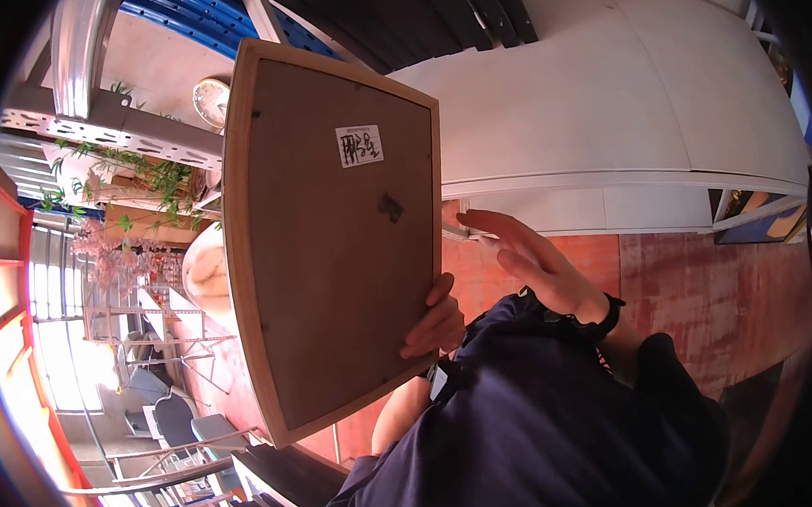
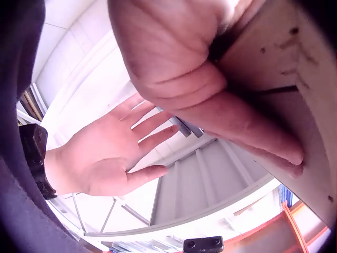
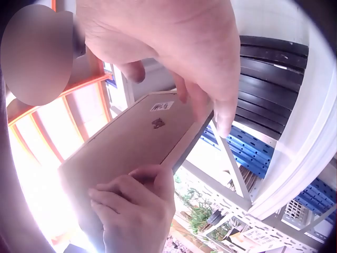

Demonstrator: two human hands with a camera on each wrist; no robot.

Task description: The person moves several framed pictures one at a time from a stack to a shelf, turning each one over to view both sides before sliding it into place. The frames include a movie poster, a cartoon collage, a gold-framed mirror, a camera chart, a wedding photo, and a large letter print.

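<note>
A wood-edged picture frame point(image 1: 333, 248) stands upright before me, its brown backing board toward me. On that back sit a white label point(image 1: 360, 146) with handwriting and a small dark patch point(image 1: 390, 208). My left hand point(image 1: 438, 323) grips the frame by its lower right edge, fingers lying over the backing; the left wrist view shows that hand point(image 2: 174, 74) close up. My right hand point(image 1: 542, 261) is off to the right of the frame, apart from it, fingers spread loosely and holding nothing. In the right wrist view the frame point(image 3: 126, 137) appears beyond its fingers.
Behind the frame's right side runs a white surface point(image 1: 562, 102), with black slatted pieces point(image 1: 405, 18) at its far end. A grey metal rack point(image 1: 120, 130), green plants point(image 1: 140, 170) and a round clock point(image 1: 210, 101) are on the left. The floor point(image 1: 689, 305) is reddish.
</note>
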